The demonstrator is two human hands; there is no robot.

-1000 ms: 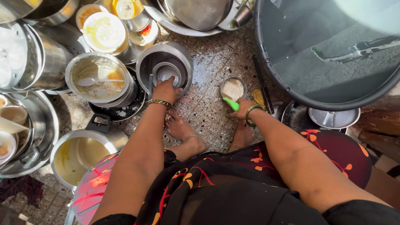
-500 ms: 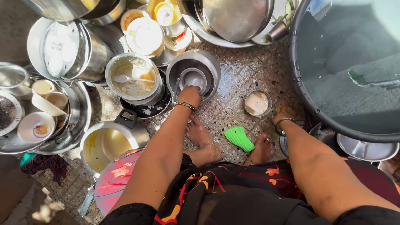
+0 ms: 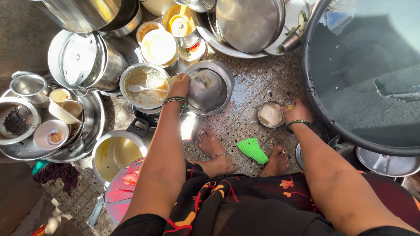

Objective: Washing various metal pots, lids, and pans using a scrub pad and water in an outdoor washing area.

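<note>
The round steel plate [image 3: 205, 89] tilts up in your left hand [image 3: 180, 85], fingers pinching its rim, lifted over the wide steel bowl [image 3: 225, 81] on the speckled floor [image 3: 245, 94]. Your right hand [image 3: 296, 111] has its fingers pressed around a small yellow scrap [image 3: 289, 107] at the edge of the small steel cup of whitish paste [image 3: 270, 114]. The green ribbed scrubber [image 3: 251, 150] lies between your feet. The food-smeared steel pot with a spoon [image 3: 145, 85] and the yellowed pot [image 3: 114, 153] look unwashed, so most remains.
</note>
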